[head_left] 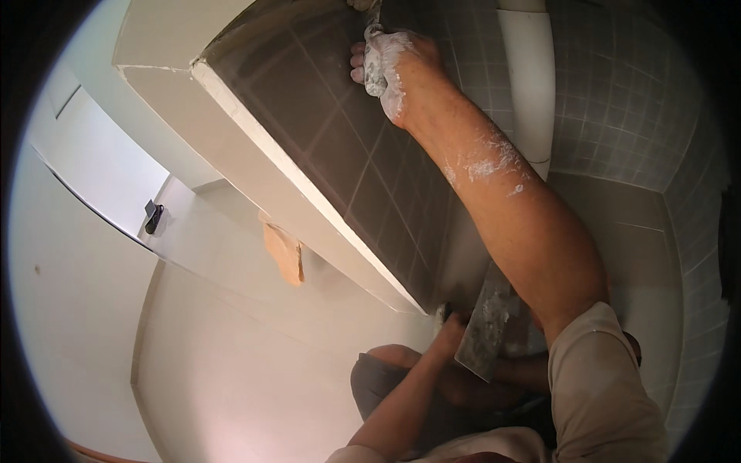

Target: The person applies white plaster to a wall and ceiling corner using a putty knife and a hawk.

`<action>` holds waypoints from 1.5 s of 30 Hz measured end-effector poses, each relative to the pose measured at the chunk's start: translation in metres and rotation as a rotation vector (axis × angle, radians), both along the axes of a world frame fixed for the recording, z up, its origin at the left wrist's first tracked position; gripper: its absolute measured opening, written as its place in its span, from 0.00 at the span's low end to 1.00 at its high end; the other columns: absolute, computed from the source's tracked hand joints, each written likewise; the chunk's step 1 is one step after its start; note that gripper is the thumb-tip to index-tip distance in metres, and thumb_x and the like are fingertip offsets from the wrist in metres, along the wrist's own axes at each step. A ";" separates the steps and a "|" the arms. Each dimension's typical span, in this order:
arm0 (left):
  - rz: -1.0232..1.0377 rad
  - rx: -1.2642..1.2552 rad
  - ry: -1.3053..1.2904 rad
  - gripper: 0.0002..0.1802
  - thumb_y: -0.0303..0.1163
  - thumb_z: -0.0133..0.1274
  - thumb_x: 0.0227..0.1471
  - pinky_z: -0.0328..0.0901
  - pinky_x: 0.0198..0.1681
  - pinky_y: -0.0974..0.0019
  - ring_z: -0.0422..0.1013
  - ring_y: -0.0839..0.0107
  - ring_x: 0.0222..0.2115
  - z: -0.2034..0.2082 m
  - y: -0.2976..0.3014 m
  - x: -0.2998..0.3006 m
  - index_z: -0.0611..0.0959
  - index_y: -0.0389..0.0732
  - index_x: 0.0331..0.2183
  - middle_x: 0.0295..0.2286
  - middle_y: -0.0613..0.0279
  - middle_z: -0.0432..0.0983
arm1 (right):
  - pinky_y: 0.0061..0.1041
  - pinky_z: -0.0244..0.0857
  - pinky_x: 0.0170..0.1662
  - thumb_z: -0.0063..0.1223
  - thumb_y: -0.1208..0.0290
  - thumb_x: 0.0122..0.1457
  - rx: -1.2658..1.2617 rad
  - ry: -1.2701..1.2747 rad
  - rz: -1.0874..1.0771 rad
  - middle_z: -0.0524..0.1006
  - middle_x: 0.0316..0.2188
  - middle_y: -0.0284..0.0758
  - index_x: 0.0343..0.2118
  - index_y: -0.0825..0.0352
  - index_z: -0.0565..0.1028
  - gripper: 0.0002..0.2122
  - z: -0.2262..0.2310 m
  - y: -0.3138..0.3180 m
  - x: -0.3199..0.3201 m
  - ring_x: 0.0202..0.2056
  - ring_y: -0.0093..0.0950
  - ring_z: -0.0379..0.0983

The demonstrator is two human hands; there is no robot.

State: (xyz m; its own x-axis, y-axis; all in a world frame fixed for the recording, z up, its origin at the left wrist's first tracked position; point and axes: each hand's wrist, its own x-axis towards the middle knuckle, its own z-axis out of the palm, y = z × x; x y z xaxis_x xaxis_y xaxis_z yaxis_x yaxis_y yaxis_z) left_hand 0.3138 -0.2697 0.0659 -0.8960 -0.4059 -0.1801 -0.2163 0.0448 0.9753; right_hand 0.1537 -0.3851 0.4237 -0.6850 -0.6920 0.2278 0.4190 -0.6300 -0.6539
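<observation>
My right hand (pixel 401 65), smeared with white paste, reaches up along the dark tiled wall (pixel 340 131). It is closed around the paste-caked handle of a putty knife (pixel 375 73), whose narrow blade runs up toward the top edge of the view. A small grey lump (pixel 360 4) shows beside the blade. Low down, my left hand (pixel 457 328) is closed at the edge of a flat rectangular metal trowel (pixel 485 328), its plate streaked with grey and white residue. The plate and shadow hide part of that hand's fingers. White smears mark my right forearm.
A pale rough-edged strip (pixel 309 193) borders the dark tiles. Behind my right arm stands a white vertical pipe (pixel 532 85) before a grey tiled wall (pixel 617 92). A tan flap (pixel 284 253) hangs from the pale ledge. A small black object (pixel 154 218) lies at left.
</observation>
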 end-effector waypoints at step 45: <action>0.084 -0.201 -0.020 0.24 0.40 0.59 0.42 0.69 0.45 0.58 0.75 0.47 0.40 -0.025 0.000 0.004 0.83 0.32 0.39 0.35 0.41 0.79 | 0.18 0.66 0.14 0.39 0.72 0.58 -0.719 -0.693 1.069 0.61 0.27 0.35 0.31 0.70 0.63 0.06 0.017 0.020 -0.061 0.25 0.26 0.63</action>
State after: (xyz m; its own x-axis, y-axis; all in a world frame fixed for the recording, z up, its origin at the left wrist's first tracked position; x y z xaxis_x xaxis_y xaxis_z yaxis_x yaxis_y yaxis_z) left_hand 0.3181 -0.2701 0.0409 -0.8544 -0.5088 -0.1057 -0.2469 0.2186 0.9441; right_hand 0.0925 -0.3652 0.4410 -0.0423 -0.8119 0.5822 0.9798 0.0802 0.1830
